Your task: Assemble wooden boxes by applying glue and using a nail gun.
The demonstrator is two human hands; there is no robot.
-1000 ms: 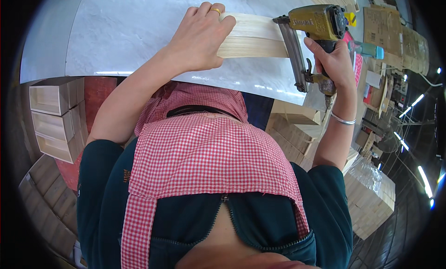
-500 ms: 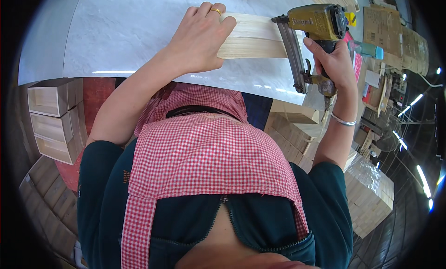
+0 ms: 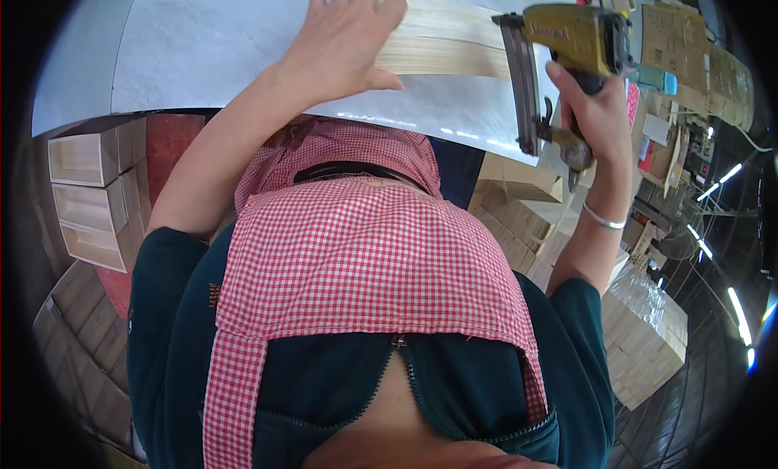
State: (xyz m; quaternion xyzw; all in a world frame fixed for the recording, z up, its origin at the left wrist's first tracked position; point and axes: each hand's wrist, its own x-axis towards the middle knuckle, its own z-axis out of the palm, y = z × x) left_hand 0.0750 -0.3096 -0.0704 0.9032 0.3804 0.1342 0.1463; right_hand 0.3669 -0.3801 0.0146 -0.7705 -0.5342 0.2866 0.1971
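A pale wooden piece (image 3: 450,38), which looks like thin boards laid together lengthwise, lies on the white marbled tabletop (image 3: 219,39). At its left end is my left hand (image 3: 344,43), fingers spread and thumb stretched out off the near edge; the fingertips are partly cut off by the top of the picture. My right hand (image 3: 596,116) is wrapped round the handle of a gold and black nail gun (image 3: 571,38). The gun's long dark magazine (image 3: 523,88) stands at the right end of the wood; whether it touches the wood I cannot tell.
Open pale wooden boxes (image 3: 83,159) are stacked at the left, below the table. Wooden pieces (image 3: 644,339) wrapped in film stand at the right. Cardboard boxes (image 3: 677,51) and a teal bottle (image 3: 658,80) lie beyond the gun. The table's near edge curves in front of me.
My left hand has loosened from the wood, its thumb now off the near edge. The nail gun has shifted slightly right. The table and wood sit higher in the picture.
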